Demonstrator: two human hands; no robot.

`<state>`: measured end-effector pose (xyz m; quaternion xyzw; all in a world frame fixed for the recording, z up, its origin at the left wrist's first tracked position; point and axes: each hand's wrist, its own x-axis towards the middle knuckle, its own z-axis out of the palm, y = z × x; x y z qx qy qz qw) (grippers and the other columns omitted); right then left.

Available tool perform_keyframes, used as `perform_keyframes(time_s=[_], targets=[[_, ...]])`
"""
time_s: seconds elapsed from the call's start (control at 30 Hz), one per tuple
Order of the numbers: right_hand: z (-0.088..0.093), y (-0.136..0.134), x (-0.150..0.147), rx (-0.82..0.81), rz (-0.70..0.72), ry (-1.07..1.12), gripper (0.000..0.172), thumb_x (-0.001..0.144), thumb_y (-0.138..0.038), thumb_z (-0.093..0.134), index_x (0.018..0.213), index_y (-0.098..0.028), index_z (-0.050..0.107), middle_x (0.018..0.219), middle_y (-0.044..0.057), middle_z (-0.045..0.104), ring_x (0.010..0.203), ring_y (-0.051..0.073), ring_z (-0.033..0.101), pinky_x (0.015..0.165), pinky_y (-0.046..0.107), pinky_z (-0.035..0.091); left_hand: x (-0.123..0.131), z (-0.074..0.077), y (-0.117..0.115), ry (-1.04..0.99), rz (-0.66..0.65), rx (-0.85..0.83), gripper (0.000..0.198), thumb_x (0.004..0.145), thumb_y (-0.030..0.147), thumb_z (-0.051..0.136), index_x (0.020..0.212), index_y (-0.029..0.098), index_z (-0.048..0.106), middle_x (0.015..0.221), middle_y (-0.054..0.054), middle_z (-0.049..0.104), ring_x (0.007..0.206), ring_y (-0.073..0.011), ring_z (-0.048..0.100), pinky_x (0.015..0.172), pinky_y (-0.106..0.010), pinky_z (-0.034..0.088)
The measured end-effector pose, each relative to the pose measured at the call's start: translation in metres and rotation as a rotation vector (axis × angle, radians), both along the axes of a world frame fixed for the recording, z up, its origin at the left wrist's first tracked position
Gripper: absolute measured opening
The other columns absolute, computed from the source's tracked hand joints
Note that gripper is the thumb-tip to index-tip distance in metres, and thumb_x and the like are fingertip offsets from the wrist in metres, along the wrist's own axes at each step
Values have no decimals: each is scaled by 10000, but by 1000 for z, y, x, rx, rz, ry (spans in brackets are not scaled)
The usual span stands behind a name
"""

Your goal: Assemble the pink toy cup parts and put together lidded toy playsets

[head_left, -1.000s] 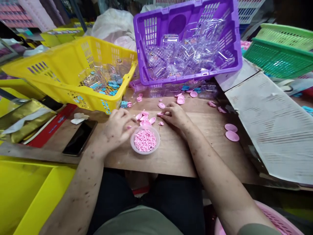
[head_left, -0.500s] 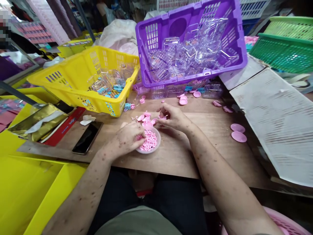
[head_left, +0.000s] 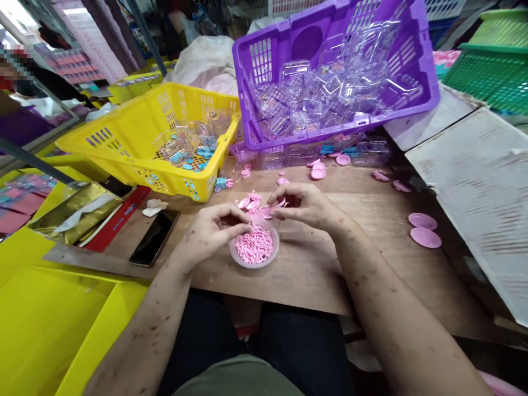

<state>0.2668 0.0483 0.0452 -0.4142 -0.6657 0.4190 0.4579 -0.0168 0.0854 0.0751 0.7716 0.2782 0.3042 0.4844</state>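
A round translucent bowl [head_left: 275, 254] full of small pink plastic pieces [head_left: 253, 245] stands on the wooden table in front of me. My left hand [head_left: 216, 226] hovers at the bowl's left rim, thumb and fingertips pinched together; anything between them is too small to make out. Just beyond the bowl, my right hand [head_left: 307, 206] pinches a thin, curved pink plastic piece [head_left: 280, 204] between thumb and fingers. Under and beside its fingertips lies a small heap of pink plastic parts [head_left: 249, 202], some shaped like shallow ovals.
Behind stand a yellow basket [head_left: 124, 165] and a tilted purple crate [head_left: 284, 47] of clear plastic cases [head_left: 330, 88]. A phone [head_left: 154, 239] lies left. Two pink ovals [head_left: 425, 237] lie right, near a cardboard box [head_left: 474, 181]. More pink parts [head_left: 318, 171] sit farther back.
My left hand has lifted out of the bowl to its left rim, fingers pinched. My right hand now holds the curved pink piece up more plainly. The view has shifted slightly.
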Motion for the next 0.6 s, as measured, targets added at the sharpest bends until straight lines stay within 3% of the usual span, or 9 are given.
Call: perform_keyframes(time_s=[0.2, 0.37, 0.5, 0.6], targets=[[5, -7, -8, -44, 133, 90, 342, 915, -443, 958, 1032, -173, 785, 966, 38, 778, 781, 141, 708, 713, 272, 601, 0, -2, 3, -119, 93, -140, 237, 872, 346, 968, 959, 167, 840, 900, -49, 835, 767, -164, 793, 737, -258, 679], [12, -11, -17, 91, 170, 127, 263, 942, -371, 949, 952, -198, 752, 985, 48, 781, 916, 179, 746, 827, 307, 628, 6, -3, 10, -219, 179, -160, 366, 804, 437, 1030, 979, 169, 852, 963, -76, 860, 833, -198, 829, 739, -278, 702], [15, -12, -22, 88, 218, 136, 251, 931, -338, 960, 949, -198, 752, 958, 40, 770, 889, 169, 731, 797, 297, 613, 12, -1, 11, -229, 116, -135, 400, 782, 479, 1042, 969, 172, 865, 987, -89, 864, 929, -235, 837, 849, -337, 720], [13, -12, -24, 76, 217, 138, 262, 917, -339, 973, 919, -199, 752, 931, 32, 768, 866, 163, 723, 790, 295, 610, 15, 1, 8, -208, 96, -98, 310, 833, 422, 1010, 979, 182, 880, 1028, -90, 872, 978, -236, 830, 928, -355, 706]])
